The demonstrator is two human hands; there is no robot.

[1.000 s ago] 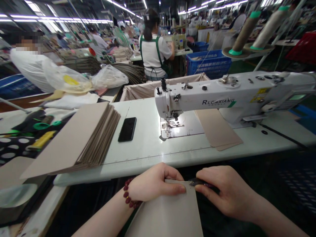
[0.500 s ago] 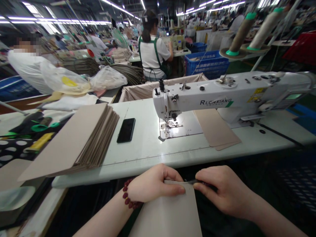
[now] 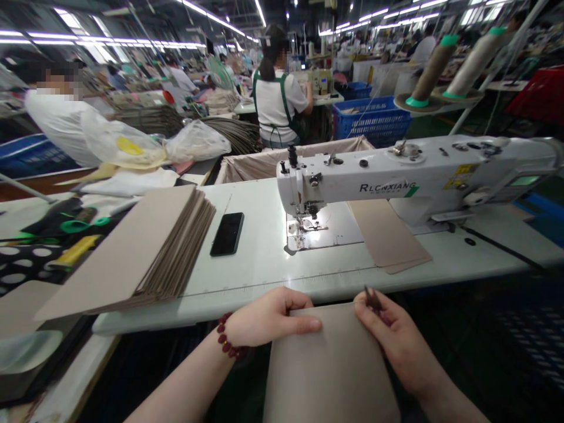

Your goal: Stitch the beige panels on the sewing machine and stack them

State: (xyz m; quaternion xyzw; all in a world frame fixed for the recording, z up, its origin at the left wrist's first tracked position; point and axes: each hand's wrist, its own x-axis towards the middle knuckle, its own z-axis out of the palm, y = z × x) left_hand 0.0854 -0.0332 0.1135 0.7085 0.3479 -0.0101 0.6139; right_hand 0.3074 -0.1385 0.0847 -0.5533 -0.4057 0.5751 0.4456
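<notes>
My left hand (image 3: 275, 317), with a dark red bead bracelet (image 3: 225, 336) at the wrist, pinches the top edge of a beige panel (image 3: 330, 364) in front of the table. The thumb lies on the panel's near face. My right hand (image 3: 392, 329) is closed at the panel's top right corner, with small dark thread snips (image 3: 372, 298) in it, their pointed tips upward. The snips' grip is hidden in the fingers. Beyond the hands stands a white sewing machine (image 3: 352, 176), with more beige panels (image 3: 392, 241) lying under its arm.
A tall stack of beige panels (image 3: 132, 247) sits on the left of the table (image 3: 259, 270), beside a black phone (image 3: 227, 234). Thread cones (image 3: 434, 70) stand at the upper right. A blue crate (image 3: 370, 117) and a seated co-worker (image 3: 275, 100) are behind the machine.
The panel has turned and shifted right, now showing more of its face. My right hand moved slightly up and right, the snips now pointing up instead of toward my left hand.
</notes>
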